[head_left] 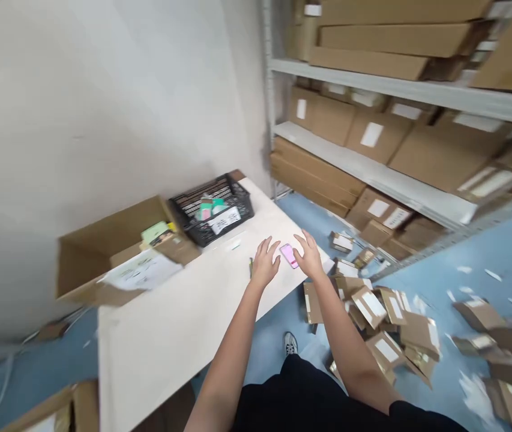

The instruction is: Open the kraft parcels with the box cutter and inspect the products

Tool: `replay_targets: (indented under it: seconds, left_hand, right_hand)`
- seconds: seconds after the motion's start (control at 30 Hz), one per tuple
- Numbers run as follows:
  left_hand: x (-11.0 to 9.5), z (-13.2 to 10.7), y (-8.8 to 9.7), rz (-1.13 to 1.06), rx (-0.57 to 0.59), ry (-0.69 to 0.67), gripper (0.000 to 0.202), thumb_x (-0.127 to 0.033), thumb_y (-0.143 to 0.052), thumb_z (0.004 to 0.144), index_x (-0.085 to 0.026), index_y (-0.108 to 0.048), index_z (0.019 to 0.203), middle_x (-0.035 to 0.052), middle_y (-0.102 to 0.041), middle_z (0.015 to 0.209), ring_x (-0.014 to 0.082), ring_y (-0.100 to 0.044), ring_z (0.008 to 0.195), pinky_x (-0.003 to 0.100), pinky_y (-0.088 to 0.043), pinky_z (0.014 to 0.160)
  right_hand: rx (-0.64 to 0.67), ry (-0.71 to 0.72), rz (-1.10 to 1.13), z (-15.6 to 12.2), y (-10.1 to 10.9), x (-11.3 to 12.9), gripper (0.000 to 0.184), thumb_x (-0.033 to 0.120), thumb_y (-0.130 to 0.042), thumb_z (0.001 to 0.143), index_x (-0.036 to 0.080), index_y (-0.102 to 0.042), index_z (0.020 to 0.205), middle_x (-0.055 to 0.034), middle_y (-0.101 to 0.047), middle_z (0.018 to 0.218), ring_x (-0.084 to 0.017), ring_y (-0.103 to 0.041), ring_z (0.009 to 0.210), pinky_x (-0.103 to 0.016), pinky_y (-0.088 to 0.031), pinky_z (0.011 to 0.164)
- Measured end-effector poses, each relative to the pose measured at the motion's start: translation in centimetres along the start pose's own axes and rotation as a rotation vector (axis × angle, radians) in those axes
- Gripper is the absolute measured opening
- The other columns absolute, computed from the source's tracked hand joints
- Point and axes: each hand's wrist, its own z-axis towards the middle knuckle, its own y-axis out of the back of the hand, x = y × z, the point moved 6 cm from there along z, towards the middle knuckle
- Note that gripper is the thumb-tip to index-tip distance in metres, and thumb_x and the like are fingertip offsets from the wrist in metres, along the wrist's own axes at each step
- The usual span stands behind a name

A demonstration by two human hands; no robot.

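Note:
Both my arms reach forward over a pale wooden table (165,324). My left hand (265,261) hovers with its fingers spread, just left of a small pink flat item (289,254) that lies on the table. My right hand (310,255) is on the other side of the pink item, fingers stretched out, close to it or touching its edge. Neither hand grips anything. A thin dark object (251,267) lies on the table by my left wrist.
A black plastic basket (213,207) with small coloured packets stands at the table's far end, an open cardboard box (116,252) with papers beside it. Several small cardboard boxes (386,318) litter the blue floor on the right. Metal shelving (395,174) holds large cartons.

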Motion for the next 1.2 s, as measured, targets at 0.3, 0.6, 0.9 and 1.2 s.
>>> replay_targets:
  seconds: [0.3, 0.6, 0.9, 1.2]
  left_hand:
    - [13.5, -21.1, 19.2, 0.191, -0.278, 0.425, 0.056, -0.018, -0.059, 0.094, -0.025, -0.053, 0.149, 0.0132, -0.049, 0.157, 0.0308, -0.045, 0.145, 0.054, -0.043, 0.12]
    - [18.3, -56.3, 35.8, 0.37, -0.601, 0.977, 0.057, -0.02, -0.059, 0.094, -0.025, -0.052, 0.15, 0.0132, -0.052, 0.157, 0.0303, -0.046, 0.147, 0.053, -0.04, 0.123]
    - [14.6, -81.1, 39.1, 0.435, -0.939, 1.412, 0.056, -0.023, -0.058, 0.094, -0.024, -0.053, 0.149, 0.0152, -0.05, 0.159, 0.0313, -0.047, 0.148, 0.054, -0.045, 0.119]
    - [21.0, -86.0, 38.3, 0.276, -0.947, 1.612, 0.06, -0.024, -0.064, 0.091, -0.025, -0.053, 0.15, 0.0155, -0.044, 0.163, 0.034, -0.05, 0.146, 0.052, -0.048, 0.115]
  right_hand:
    - [0.351, 0.374, 0.288, -4.0, -19.9, 24.6, 0.047, 0.027, -0.056, 0.097, 0.025, -0.061, 0.144, -0.0125, -0.047, 0.159, -0.032, -0.043, 0.148, -0.057, -0.041, 0.121]
    - [0.796, 0.792, 0.512, -24.9, -35.7, 52.4, 0.05, 0.025, -0.058, 0.095, 0.025, -0.06, 0.145, -0.0137, -0.047, 0.159, -0.032, -0.044, 0.148, -0.056, -0.042, 0.12]
    - [1.123, 1.127, 0.579, -43.2, -41.3, 67.7, 0.057, 0.022, -0.062, 0.091, 0.024, -0.058, 0.148, -0.0132, -0.042, 0.164, -0.031, -0.041, 0.152, -0.052, -0.041, 0.124]
    - [1.235, 1.194, 0.572, -46.0, -50.2, 72.4, 0.062, 0.019, -0.061, 0.089, 0.023, -0.056, 0.151, -0.0139, -0.042, 0.165, -0.03, -0.04, 0.153, -0.052, -0.037, 0.126]
